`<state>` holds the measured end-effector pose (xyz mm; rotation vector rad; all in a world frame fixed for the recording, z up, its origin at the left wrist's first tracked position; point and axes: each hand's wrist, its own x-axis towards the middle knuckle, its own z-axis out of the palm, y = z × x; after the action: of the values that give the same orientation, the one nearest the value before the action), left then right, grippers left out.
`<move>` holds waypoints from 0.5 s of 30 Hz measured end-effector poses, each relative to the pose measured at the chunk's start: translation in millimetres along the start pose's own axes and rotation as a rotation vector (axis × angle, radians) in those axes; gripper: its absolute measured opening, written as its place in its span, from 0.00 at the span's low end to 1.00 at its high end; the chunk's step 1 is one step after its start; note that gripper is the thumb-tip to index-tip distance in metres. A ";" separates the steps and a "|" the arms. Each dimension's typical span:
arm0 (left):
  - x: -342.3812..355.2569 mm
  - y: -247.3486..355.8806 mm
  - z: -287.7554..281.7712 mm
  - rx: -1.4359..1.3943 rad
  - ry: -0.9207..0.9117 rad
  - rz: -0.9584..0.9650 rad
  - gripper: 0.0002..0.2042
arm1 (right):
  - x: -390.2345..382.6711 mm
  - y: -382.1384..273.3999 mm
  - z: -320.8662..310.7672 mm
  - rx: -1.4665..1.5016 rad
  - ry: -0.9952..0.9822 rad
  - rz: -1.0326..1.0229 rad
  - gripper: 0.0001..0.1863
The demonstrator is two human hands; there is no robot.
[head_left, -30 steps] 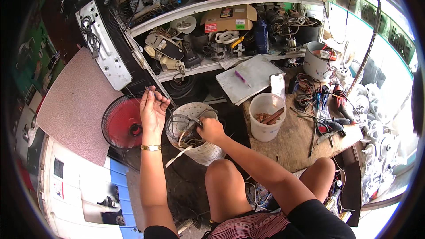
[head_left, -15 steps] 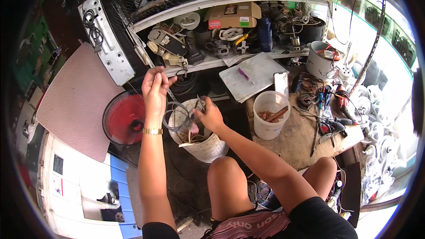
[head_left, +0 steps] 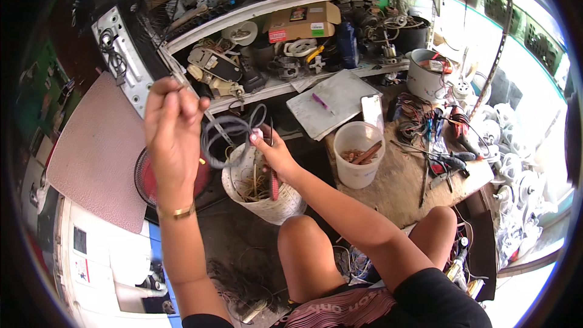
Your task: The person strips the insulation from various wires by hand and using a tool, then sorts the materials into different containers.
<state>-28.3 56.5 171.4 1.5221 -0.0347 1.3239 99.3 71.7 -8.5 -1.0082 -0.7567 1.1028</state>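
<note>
My left hand (head_left: 173, 123) is raised at the left, wearing a gold watch band, its fingers curled together; whatever they may pinch is hidden. Over a white speckled bucket (head_left: 276, 211), my right hand (head_left: 274, 153) grips a loose loop of grey cable (head_left: 226, 125) together with a red-handled tool (head_left: 274, 187). The tool's thin dark tip points up past the fingers, and its exact kind is unclear. Pale and yellowish wire scraps (head_left: 252, 191) lie inside the bucket below.
A clear plastic tub (head_left: 359, 173) with copper-coloured pieces stands on a worn wooden board (head_left: 398, 185). Pliers and other hand tools (head_left: 446, 164) lie at its right. A grey folder (head_left: 322, 109) with a purple pen is behind. A red fan guard (head_left: 152, 179) sits left, cluttered shelves (head_left: 291, 82) beyond.
My left hand has moved left and nearer. The grey cable loop has risen above the bucket's rim, and the red handle below my right hand now shows plainly. The whole view has shifted slightly.
</note>
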 end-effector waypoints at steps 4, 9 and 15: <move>-52.4 22.0 32.7 0.349 0.084 -0.013 0.10 | -48.7 -22.0 -49.1 -0.006 -0.165 -0.192 0.13; -117.3 13.9 66.6 1.336 -0.042 -0.169 0.22 | -137.3 -56.3 -110.6 -0.038 -0.232 -0.240 0.09; -237.4 -114.8 118.0 0.243 -0.198 -0.689 0.18 | -216.8 -42.0 -163.5 0.014 -0.095 -0.086 0.09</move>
<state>32.7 -112.2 -55.0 1.6542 0.4989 0.6406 195.0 -184.7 -33.3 -0.9085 -0.8601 1.0861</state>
